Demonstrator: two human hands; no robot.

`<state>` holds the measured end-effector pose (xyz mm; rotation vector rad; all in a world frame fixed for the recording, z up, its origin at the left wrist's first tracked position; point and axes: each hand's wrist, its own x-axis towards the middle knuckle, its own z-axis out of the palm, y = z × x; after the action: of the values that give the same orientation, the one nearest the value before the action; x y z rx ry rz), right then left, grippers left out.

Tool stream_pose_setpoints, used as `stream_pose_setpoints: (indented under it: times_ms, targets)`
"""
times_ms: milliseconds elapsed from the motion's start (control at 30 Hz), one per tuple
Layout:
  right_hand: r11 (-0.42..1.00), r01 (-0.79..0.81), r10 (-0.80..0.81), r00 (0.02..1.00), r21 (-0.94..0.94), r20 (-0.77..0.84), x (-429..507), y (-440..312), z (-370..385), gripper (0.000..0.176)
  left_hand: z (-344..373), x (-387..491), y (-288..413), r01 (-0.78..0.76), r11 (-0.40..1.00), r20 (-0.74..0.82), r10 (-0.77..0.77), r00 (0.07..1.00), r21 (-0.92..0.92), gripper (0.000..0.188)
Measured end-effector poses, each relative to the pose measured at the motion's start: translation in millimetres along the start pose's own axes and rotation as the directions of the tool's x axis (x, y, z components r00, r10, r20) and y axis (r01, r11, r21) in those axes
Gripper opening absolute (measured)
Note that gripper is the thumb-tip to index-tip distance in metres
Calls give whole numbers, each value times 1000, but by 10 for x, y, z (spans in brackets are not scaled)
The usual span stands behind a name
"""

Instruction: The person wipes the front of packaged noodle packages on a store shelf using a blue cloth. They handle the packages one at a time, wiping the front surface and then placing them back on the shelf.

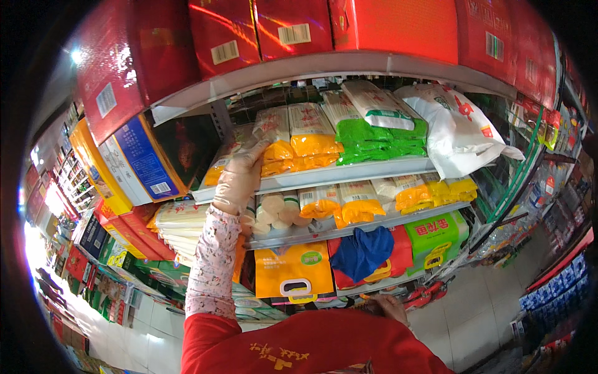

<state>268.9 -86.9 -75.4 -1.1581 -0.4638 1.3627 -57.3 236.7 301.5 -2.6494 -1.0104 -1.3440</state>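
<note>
My left hand [238, 180], in a thin pale glove below a patterned sleeve, reaches up to the upper shelf [345, 173]. Its fingers are at the orange-ended packs of dried noodles [276, 128]; whether they grip one cannot be told. A further noodle pack [219, 161] lies just left of the hand. To the right are more orange-ended noodle packs [314, 126] and a stack of green-ended noodle packs [380, 138]. Low down, my right hand [392, 307] shows beside my red top, near the bottom shelf, its fingers partly hidden.
A white plastic bag [460, 124] sits at the upper shelf's right end. The lower shelf [294, 237] holds round bundles and noodle packs. Beneath, a blue cloth [363, 252] drapes over a red package [402, 248]. Red boxes [397, 28] overhang above; gift boxes [149, 154] stand left.
</note>
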Motion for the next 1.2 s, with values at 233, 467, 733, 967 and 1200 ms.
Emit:
stream_pose_setpoints:
  times_ms: [233, 467, 733, 967, 1200]
  targets:
    - [984, -95, 80, 991, 153, 104, -135, -223, 327, 19, 100, -56, -77, 3, 999, -107, -8, 994, -46, 31]
    - [987, 122, -115, 991, -101, 67, -21, -463, 308, 24, 42, -118, -192, -119, 993, -113, 116, 987, -16, 60]
    - [912, 405, -410, 900, -64, -151, 41, -1487, 722, 36, -7, -123, -24, 274, 912, 54, -271, 961, -305, 73]
    - [892, 416, -445, 877, -175, -181, 615, -2109, 813, 34, -3, -172, -307, 106, 965, -32, -117, 993, -241, 69]
    - [907, 416, -419, 869, -68, -263, 1155, -2230, 871, 33, 74, -134, -249, 7, 968, -116, -38, 993, -251, 61]
